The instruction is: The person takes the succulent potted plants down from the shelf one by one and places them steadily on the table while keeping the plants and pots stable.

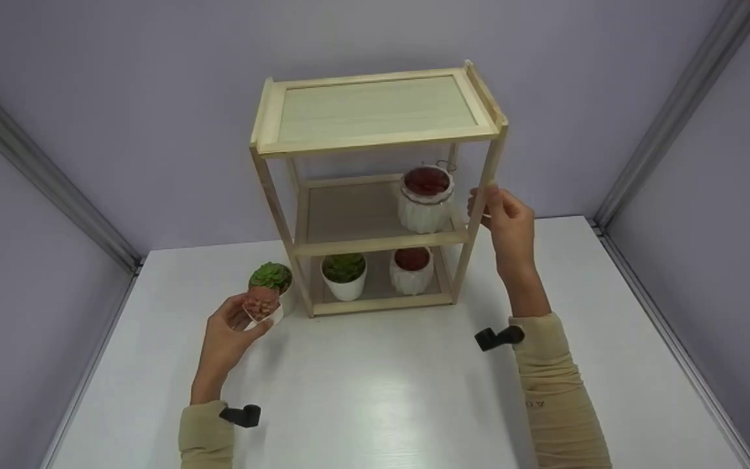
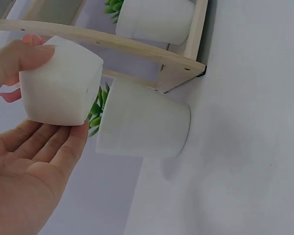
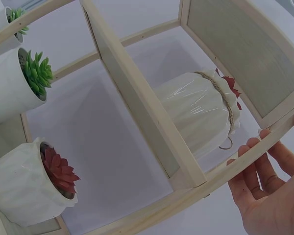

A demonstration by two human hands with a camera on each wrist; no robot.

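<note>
My left hand (image 1: pixel 228 335) holds a small white squarish pot (image 2: pixel 61 81) between thumb and fingers, with a pink succulent (image 1: pixel 262 302) in it. Just behind it in the head view, a white pot (image 2: pixel 142 117) with a green succulent (image 1: pixel 271 276) stands on the table beside the shelf's left side. The three-tier wooden shelf (image 1: pixel 375 245) stands upright. My right hand (image 1: pixel 510 228) grips its front right post (image 3: pixel 225 169), thumb on one side and fingers on the other, beside the middle tier. On that tier sits a ribbed white pot (image 1: pixel 422 212) with a red succulent and twine round its neck.
The bottom tier bears a white pot (image 1: pixel 346 288) with a green succulent and a white pot (image 1: pixel 411 279) with a red one. A pale wall (image 1: pixel 186 150) rises behind the shelf. The white table (image 1: pixel 362 391) extends in front.
</note>
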